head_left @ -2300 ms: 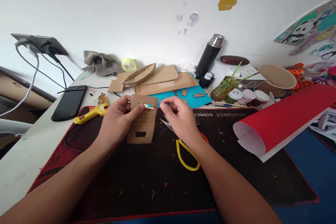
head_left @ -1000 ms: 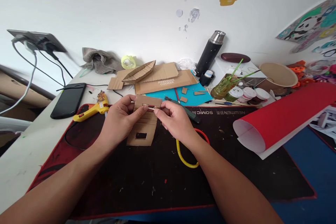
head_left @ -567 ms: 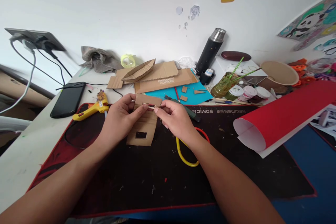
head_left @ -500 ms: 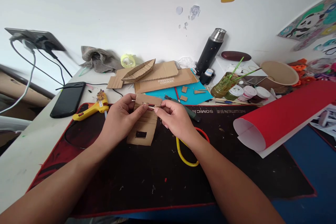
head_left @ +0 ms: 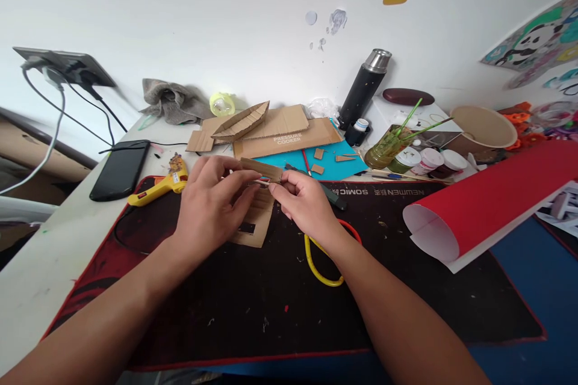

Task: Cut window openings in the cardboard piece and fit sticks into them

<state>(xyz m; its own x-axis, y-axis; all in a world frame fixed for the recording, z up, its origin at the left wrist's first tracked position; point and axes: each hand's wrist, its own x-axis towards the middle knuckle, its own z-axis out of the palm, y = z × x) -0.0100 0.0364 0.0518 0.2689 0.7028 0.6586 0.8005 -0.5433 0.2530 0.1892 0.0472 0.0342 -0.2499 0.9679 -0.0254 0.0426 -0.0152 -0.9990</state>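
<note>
Between my hands is a flat cardboard piece with cut-out openings, one dark rectangle showing near its lower end. My left hand is closed at its upper left, thumb and forefinger pinched by a thin pale strip at the upper opening. My right hand pinches the upper right edge of the cardboard, its fingertips at the strip's other end. The fingers hide part of the strip and the upper opening. Under my right wrist lie yellow-handled scissors or a similar looped tool, mostly covered.
A yellow glue gun and a black phone lie left. Cardboard pieces, one boat-shaped, and a blue sheet are behind. A black flask, paint jars and a red paper roll stand or lie right.
My left hand has turned over the cardboard and covers more of its left side. The cardboard's upper part has tilted. My right hand keeps its pinch in nearly the same place.
</note>
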